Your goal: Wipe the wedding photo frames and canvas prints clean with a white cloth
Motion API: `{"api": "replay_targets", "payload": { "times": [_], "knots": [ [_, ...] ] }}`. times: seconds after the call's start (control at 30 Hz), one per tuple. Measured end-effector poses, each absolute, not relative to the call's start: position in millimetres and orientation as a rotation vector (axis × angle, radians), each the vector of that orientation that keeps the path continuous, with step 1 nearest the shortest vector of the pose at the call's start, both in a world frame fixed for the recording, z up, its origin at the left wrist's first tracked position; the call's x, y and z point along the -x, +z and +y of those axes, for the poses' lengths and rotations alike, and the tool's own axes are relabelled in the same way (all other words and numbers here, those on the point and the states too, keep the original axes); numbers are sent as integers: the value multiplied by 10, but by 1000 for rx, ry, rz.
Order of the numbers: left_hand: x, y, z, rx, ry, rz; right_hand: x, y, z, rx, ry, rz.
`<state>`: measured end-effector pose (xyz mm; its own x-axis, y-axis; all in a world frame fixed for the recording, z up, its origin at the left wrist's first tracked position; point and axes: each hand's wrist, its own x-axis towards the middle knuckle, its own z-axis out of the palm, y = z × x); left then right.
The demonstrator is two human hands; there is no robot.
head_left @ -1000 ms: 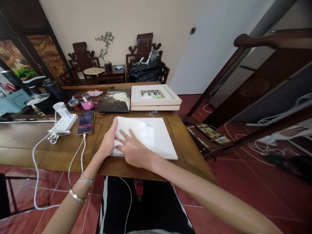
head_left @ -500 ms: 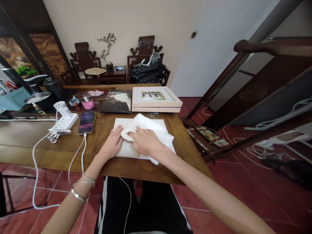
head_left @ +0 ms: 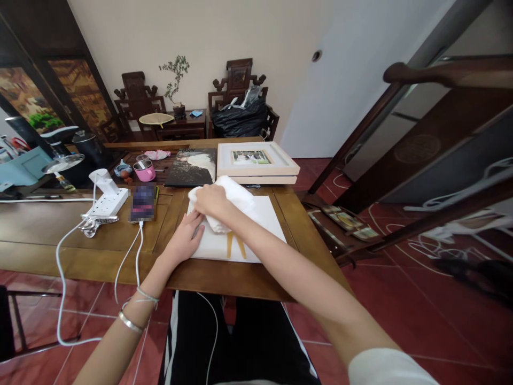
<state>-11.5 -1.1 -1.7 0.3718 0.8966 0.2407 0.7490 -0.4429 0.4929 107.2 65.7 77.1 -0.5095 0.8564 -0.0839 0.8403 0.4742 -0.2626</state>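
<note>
A flat white board [head_left: 269,224] lies on the wooden table in front of me, with two tan strips [head_left: 236,246] showing on its near part. My right hand [head_left: 212,202] is closed on a bunched white cloth [head_left: 236,197] and presses it against the board's far left corner. The cloth covers part of the board. My left hand [head_left: 187,235] rests on the board's left edge, fingers stretched out, their tips close to the right hand.
Behind the board lie a pale wooden photo frame [head_left: 295,166] and a dark picture panel [head_left: 188,174]. To the left are a phone [head_left: 143,203], a white power strip [head_left: 114,206] with cords, and a pink cup [head_left: 145,171]. A wooden chair [head_left: 401,75] stands at right.
My right hand has moved the cloth away from me and to the left. The tan strips on the board's near part are now uncovered. My left hand has stayed in place.
</note>
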Motion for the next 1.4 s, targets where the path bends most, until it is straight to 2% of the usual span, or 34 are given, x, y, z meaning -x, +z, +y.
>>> {"api": "replay_targets", "payload": {
  "times": [0.17,0.33,0.47,0.67,1.1,1.23,1.4],
  "knots": [
    [135,-82,12,-2312,615,1494,-1633,783,764,1878,236,-2581],
    [132,-82,12,-2325,609,1491,-2301,702,513,1959,134,-2593],
    [125,-74,8,-2329,604,1502,-2621,549,-41,1654,111,-2726],
    [113,-62,4,-2353,605,1509,-2878,395,-698,1161,325,-2789],
    [142,-69,16,-2336,639,1486,-2901,309,671,1087,512,-2661],
    [137,-58,10,-2325,642,1490,-2907,348,580,1115,532,-2667],
    [134,-61,7,-2331,628,1496,-2956,447,-92,1058,604,-2708]
  ]
}}
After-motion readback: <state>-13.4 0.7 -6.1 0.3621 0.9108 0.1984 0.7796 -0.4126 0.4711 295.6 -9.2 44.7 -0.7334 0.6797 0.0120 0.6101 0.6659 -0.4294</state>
